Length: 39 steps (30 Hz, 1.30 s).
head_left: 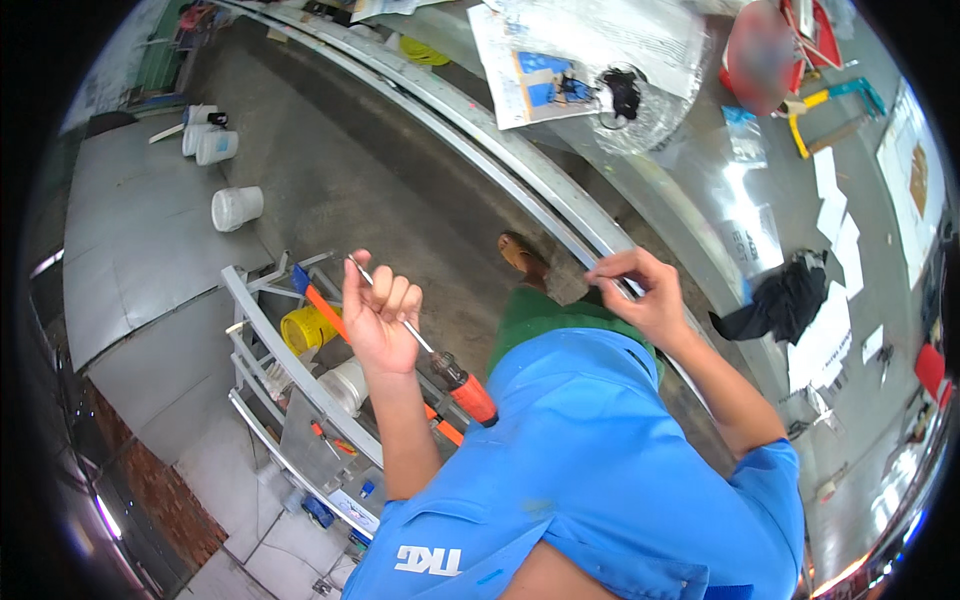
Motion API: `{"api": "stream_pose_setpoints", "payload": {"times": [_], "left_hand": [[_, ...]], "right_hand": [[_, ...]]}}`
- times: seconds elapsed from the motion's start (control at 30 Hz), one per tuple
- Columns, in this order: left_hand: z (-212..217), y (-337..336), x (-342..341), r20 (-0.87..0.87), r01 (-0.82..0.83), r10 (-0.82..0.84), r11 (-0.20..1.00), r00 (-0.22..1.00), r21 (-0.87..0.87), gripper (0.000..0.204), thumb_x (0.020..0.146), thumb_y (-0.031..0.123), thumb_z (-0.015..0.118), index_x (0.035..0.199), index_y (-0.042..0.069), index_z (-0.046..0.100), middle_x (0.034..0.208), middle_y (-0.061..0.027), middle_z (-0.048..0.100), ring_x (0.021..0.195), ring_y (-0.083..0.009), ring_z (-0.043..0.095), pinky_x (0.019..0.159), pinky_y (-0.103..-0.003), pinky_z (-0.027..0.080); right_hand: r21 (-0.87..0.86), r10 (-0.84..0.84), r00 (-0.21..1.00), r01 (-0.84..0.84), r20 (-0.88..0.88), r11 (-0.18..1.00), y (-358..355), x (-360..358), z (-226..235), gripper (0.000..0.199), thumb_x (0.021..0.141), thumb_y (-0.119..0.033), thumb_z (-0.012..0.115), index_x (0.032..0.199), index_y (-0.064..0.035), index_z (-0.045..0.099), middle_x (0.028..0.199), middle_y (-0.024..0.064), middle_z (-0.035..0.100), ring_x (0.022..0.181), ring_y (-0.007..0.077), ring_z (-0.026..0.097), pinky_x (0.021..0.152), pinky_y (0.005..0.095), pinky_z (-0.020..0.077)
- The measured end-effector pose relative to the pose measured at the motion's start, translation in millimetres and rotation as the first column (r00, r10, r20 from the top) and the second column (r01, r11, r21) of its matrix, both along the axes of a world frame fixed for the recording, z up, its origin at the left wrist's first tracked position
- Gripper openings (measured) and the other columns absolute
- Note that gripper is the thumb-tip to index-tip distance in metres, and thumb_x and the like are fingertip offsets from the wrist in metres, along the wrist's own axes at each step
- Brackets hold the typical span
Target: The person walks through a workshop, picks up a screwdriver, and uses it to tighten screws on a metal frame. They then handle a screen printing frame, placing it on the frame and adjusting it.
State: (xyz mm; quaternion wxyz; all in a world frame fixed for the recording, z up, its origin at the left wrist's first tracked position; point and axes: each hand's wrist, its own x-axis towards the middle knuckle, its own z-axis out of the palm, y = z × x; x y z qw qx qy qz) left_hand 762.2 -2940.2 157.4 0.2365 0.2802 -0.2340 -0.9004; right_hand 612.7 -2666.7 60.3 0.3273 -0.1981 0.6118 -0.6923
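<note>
My left hand (378, 325) is closed around the shaft of a screwdriver (468, 390). The tool slants down to the right, so its red and black handle hangs below my fingers near my blue shirt, and the tip shows above. My right hand (652, 300) is bent in a pinch over a long silver metal bar (520, 200), with the thumb and fingertips close to the bar's edge. Whatever sits between those fingertips is too small or hidden to make out. The bar runs from the upper left down past my right side.
On the grey worktable (690, 200) at right lie a hacksaw (830, 110), black cloth (785, 300) and papers. At left a metal rack (300, 375) holds a yellow bucket (308, 328); white buckets (237, 208) stand beyond it. A sandalled foot (522, 253) shows below.
</note>
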Motion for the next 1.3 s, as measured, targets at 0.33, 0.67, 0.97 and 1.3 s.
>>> {"api": "stream_pose_setpoints", "payload": {"times": [0.33,0.67,0.97,1.3], "left_hand": [[45.4,38.0,-64.5,-0.056,0.433,-0.448,0.884,0.892,-0.179,0.031,0.105,0.035,0.030,0.111,0.013,0.050,0.054,0.0052,0.021,0.047,-0.0073,0.018,0.048,-0.025,0.020],[44.3,24.0,-62.4,-0.116,0.355,-0.370,0.925,0.922,-0.133,0.031,0.104,0.035,0.032,0.111,0.012,0.052,0.055,0.0051,0.021,0.047,-0.0070,0.019,0.048,-0.025,0.021],[-0.5,-38.4,26.1,-0.111,-0.159,0.176,0.977,0.978,0.141,0.026,0.100,0.033,0.047,0.102,0.010,0.058,0.055,0.0052,0.022,0.046,-0.0066,0.023,0.047,-0.024,0.023],[-11.0,-132.3,155.8,-0.168,-0.653,0.677,0.736,0.717,0.177,0.027,0.101,0.037,0.042,0.095,0.012,0.053,0.055,0.0063,0.021,0.045,-0.0063,0.022,0.045,-0.024,0.024]], "right_hand": [[-0.426,-0.029,0.999,0.044,0.041,0.904,-40.3,9.3,58.0,0.059,0.079,0.009,0.067,0.132,-0.0038,0.043,0.097,0.0069,0.060,0.094,0.0153,0.061,0.088,0.0314,0.0494],[-0.382,-0.030,0.998,0.008,-0.051,0.924,-39.8,-2.1,72.9,0.057,0.079,0.008,0.065,0.131,-0.0027,0.043,0.092,0.0109,0.063,0.093,0.0208,0.063,0.082,0.0333,0.0509],[-0.095,0.323,0.934,-0.339,-0.154,0.936,-94.3,34.0,59.1,0.011,0.076,0.002,0.074,0.082,0.0007,0.064,0.086,0.0116,0.068,0.081,0.0191,0.066,0.073,0.0292,0.0521],[-0.023,0.753,0.610,-0.773,0.247,0.633,-323.6,101.0,-14.9,0.008,0.092,-0.003,0.052,0.097,0.0008,0.058,0.083,0.0092,0.065,0.072,0.0142,0.061,0.068,0.0281,0.0503]]}}
